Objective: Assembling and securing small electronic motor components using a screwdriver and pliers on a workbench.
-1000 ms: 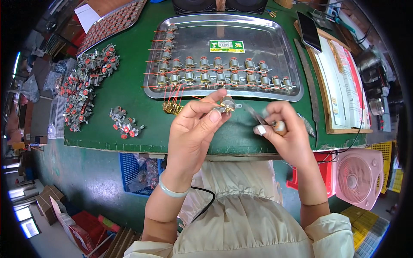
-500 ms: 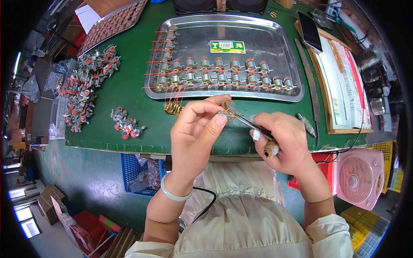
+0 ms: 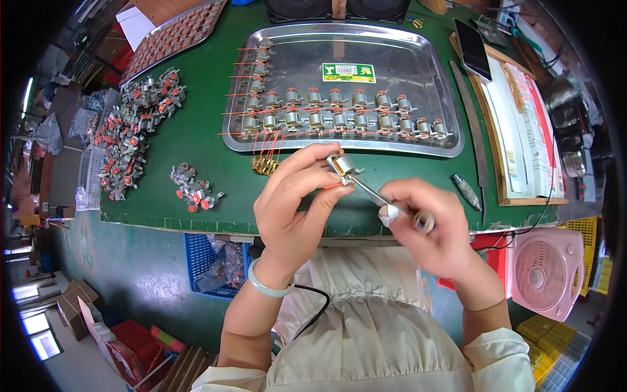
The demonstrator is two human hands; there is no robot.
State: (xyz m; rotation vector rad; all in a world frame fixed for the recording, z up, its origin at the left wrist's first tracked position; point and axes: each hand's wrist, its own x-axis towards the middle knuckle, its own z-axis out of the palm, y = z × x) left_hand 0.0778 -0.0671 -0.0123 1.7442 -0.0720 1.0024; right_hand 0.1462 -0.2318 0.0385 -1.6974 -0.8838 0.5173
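My left hand [image 3: 294, 202] pinches a small silver cylindrical part [image 3: 342, 163] with a copper-coloured band and metal tabs, just in front of the tray. My right hand [image 3: 431, 225] is closed around a slim silver pointed tool [image 3: 371, 191], perhaps tweezers, whose tip touches the part's lower end. A round, hollow-looking end shows by the right fingers; I cannot tell whether it belongs to the tool. White wrapping [image 3: 388, 214] covers one right fingertip. Behind the left hand, several brass-coloured pieces [image 3: 264, 166] on red wires hang at the tray's front edge.
Similar parts stand in rows on the metal tray [image 3: 392, 55]. Loose ones form a large pile [image 3: 124, 140] and a small pile [image 3: 194, 189] at left. At right lie a phone [image 3: 471, 49], a long dark blade-like strip [image 3: 471, 124], a metal connector [image 3: 466, 189] and a wooden-edged board [image 3: 504, 176].
The cylindrical part has turned in my left fingers, and more of its silver side shows. My right hand has shifted slightly and looks blurred, the tool still against the part.
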